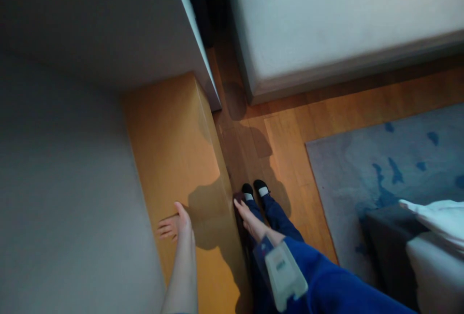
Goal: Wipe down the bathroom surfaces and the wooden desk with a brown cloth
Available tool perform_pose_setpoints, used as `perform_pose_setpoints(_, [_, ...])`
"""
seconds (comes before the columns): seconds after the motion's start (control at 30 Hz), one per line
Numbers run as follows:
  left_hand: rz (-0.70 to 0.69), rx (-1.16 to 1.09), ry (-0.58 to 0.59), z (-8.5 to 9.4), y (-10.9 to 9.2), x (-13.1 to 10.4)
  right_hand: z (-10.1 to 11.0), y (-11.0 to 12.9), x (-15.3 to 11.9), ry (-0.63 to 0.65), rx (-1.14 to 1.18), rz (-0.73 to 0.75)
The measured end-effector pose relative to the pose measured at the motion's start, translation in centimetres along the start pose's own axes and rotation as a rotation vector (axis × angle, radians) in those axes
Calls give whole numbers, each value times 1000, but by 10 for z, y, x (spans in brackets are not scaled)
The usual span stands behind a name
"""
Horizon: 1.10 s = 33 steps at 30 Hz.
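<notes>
From the head view, looking steeply down, the left hand [176, 224] reaches out over a wooden surface [174, 145], an orange-toned top of what looks like a low cabinet or bedside unit. Its fingers [165, 229] are spread wide and flat, holding nothing; whether the palm actually touches the wood or hovers just above it cannot be told. The hand's shadow falls on the wood just right of the fingers.

The right hand [250, 217] hangs past the right edge of the wooden surface, above the wooden floor [290, 140]. Its fingers [239, 204] are stretched out straight and close together, gripping nothing. On that forearm, over a blue sleeve [326, 280], sits a pale strapped device [284, 273] with a small label; what it is cannot be made out.

Just beyond the right fingers stand the person's two feet in dark shoes [255, 189], with blue trouser legs. Further right of them a grey-blue patterned rug [384, 169] lies on the floor, and white bedding [438, 222] shows at the frame's right edge. Ahead of both hands, a white panel [108, 29] overhangs the far end of the wooden surface, and a pale bed base or cabinet [326, 19] stands across the floor
</notes>
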<state>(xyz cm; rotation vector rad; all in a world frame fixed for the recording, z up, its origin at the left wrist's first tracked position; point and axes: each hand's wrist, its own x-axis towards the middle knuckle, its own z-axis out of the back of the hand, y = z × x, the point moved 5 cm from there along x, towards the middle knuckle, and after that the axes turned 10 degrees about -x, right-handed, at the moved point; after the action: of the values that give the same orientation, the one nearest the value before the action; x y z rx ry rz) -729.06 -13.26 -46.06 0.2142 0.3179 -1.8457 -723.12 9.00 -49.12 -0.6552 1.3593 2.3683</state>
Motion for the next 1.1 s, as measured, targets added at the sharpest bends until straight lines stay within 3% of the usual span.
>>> perform_pose_setpoints(0.1, [-13, -21, -19, 0, 4, 3, 39, 24, 106, -107, 155, -88])
perform_pose_setpoints(0.2, [-6, -31, -9, -1, 6, 6, 95, 83, 212, -192, 195, -36])
perform_pose_setpoints(0.27, [9, -28, -2, -1, 6, 7, 132, 135, 257, -310, 95, 135])
perform_pose_setpoints(0.33, [14, -26, 1, 1, 4, 5, 152, 182, 272, -388, -80, 326])
perform_pose_setpoints(0.4, [9, -30, 8, 3, 1, 3, 146, 210, 262, -384, -195, 448])
perform_pose_setpoints(0.5, [10, -28, 16, 5, 0, -1, 96, 217, 212, -247, -416, 645])
perform_pose_setpoints(0.63, [1, -68, -56, -2, 9, 8, 11, 178, 110, 8, -811, 999])
perform_pose_setpoints(0.73, [37, -98, -102, -11, 17, 20, -15, 136, 39, 143, -815, 1065])
perform_pose_setpoints(0.83, [112, -108, -136, -17, 18, 25, -6, 107, 6, 143, -793, 1001])
perform_pose_setpoints(0.97, [115, -95, -159, -14, 10, 15, 27, 106, 19, 181, -834, 1133])
perform_pose_setpoints(1.03, [72, -79, -158, -9, 8, 8, 51, 113, 39, 84, -831, 1034])
perform_pose_setpoints(1.1, [29, -66, -173, 2, 8, -1, 73, 116, 47, -32, -802, 812])
